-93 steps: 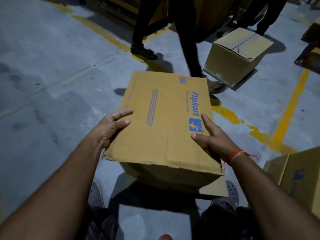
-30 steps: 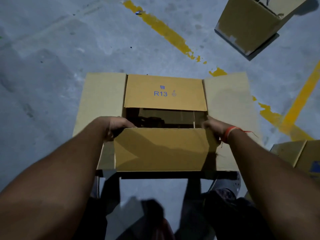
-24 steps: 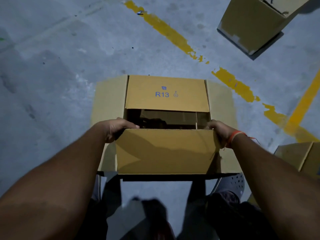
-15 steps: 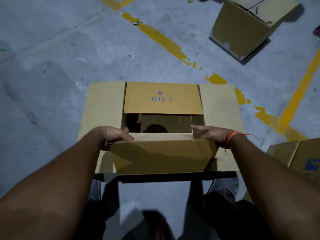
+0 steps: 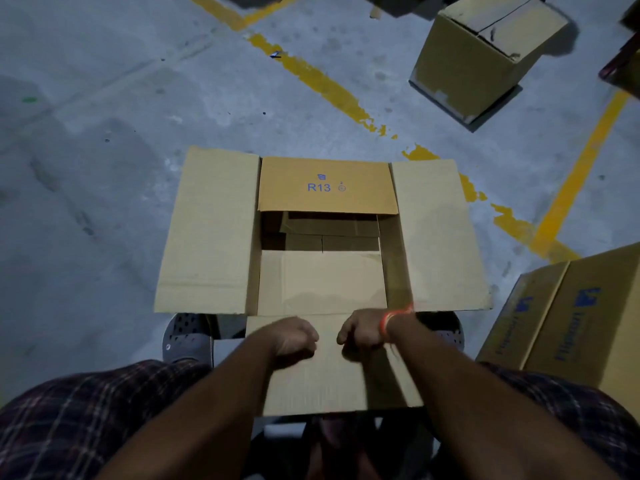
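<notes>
An open cardboard box (image 5: 391, 258) stands on the grey floor right in front of me. Its far flap (image 5: 325, 185), printed "R13", leans inward over the opening. The left flap (image 5: 207, 230) and right flap (image 5: 436, 233) lie spread outward. The near flap (image 5: 318, 382) is folded out toward me over my lap. My left hand (image 5: 294, 337) and my right hand (image 5: 363, 330) rest side by side on that flap near its fold, fingers curled under. The right hand is blurred. Inside, the bottom flaps (image 5: 322, 282) are folded.
A closed cardboard box (image 5: 478, 53) stands at the far right. Another printed box (image 5: 571, 317) sits close at my right. Worn yellow floor lines (image 5: 322, 84) run diagonally behind the box. My shoes (image 5: 188, 336) flank its near side.
The near flap, which my hands held upright at its two ends, has swung down toward me. Both hands moved inward to its middle and curled.
</notes>
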`<action>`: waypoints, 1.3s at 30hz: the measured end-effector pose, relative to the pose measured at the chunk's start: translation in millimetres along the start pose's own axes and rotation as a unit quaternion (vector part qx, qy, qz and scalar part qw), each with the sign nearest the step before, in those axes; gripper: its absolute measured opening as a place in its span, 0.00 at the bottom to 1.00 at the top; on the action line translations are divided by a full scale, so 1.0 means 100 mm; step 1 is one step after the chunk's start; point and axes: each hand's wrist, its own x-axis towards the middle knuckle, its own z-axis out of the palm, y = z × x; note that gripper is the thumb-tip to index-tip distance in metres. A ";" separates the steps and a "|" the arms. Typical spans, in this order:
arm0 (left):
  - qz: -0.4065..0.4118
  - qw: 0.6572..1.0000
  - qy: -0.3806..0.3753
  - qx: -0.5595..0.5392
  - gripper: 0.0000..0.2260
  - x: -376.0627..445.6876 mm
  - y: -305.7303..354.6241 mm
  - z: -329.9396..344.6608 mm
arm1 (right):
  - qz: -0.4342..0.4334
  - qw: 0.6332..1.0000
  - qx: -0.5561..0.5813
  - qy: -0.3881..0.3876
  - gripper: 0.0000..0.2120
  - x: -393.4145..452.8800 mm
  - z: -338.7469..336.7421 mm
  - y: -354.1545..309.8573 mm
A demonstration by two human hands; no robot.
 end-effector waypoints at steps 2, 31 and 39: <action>0.007 1.000 0.003 0.022 0.09 0.10 -0.13 0.07 | 0.005 0.999 -0.035 0.012 0.23 0.09 0.26 -0.01; 0.103 0.662 0.057 -0.740 0.31 1.36 1.00 -0.52 | -0.154 0.273 0.938 0.148 0.53 1.20 -0.70 -0.23; 0.388 0.706 0.172 -0.567 0.26 1.36 2.28 -1.58 | -0.363 0.409 0.778 0.308 0.29 1.13 -2.47 -0.30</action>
